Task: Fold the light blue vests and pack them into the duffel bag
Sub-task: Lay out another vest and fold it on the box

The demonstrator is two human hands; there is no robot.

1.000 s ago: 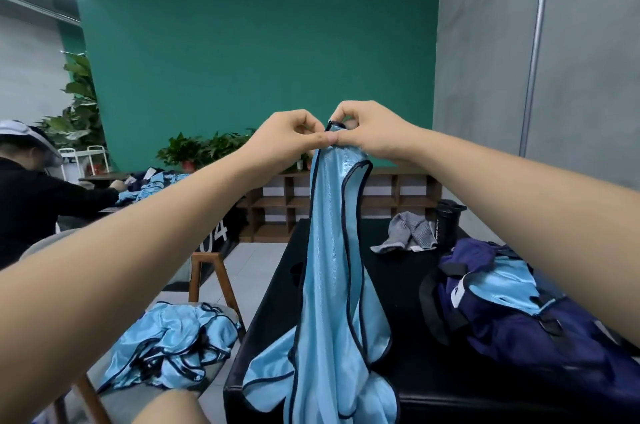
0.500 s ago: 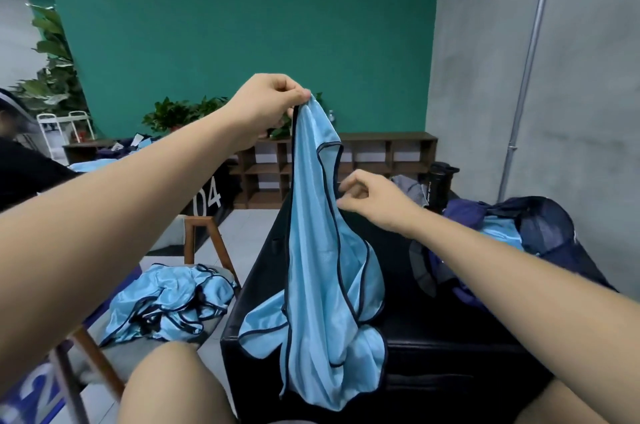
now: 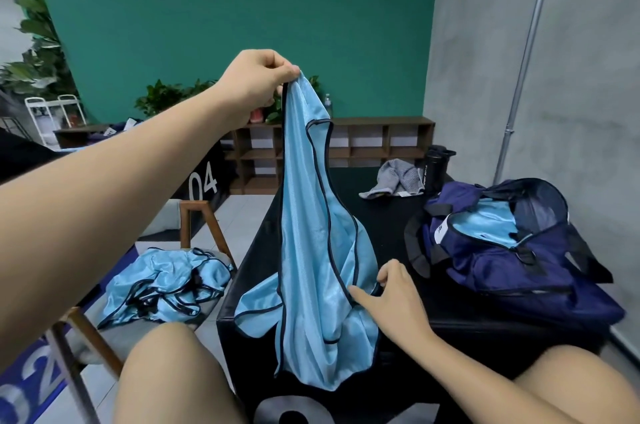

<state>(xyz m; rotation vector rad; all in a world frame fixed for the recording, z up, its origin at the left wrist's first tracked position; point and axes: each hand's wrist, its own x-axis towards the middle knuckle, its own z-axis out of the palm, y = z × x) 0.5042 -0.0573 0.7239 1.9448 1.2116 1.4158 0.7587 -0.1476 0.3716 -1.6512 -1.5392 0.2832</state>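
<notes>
1. Now, the left hand (image 3: 258, 84) is pinching the top of a light blue vest (image 3: 311, 233) between thumb and curled fingers. It is holding the vest raised above the near-left part of the black bench (image 3: 388, 222).
2. The right hand (image 3: 391, 299) is working low on the vest's right side. Thumb and forefinger are closing on the dark trim at the edge, the forefinger lying nearly straight along the fabric. The other fingers are hidden behind the hand.
3. The vest is hanging lengthwise from the left hand, bunched narrow at the top and widening below. Its lower part is resting on the bench's near edge and draping over the near face.
4. Right of the right hand, the navy duffel bag (image 3: 502, 271) is sitting on the bench with its top open. Another vest (image 3: 485, 226) is lying inside, light blue showing in the opening.
5. Farther back on the bench, a grey cloth (image 3: 394, 177) is lying crumpled, with a black bottle (image 3: 436, 167) standing just right of it.
6. To the left, off the bench, a heap of vests (image 3: 162, 285) is lying on the seat of a wooden chair (image 3: 195, 206).
7. On the far side, a low wooden shelf (image 3: 363, 139) is standing against the green wall (image 3: 225, 8), with plants (image 3: 166, 98) to its left.
8. Bare knees are showing at the near edge of the view, either side of the bench.
</notes>
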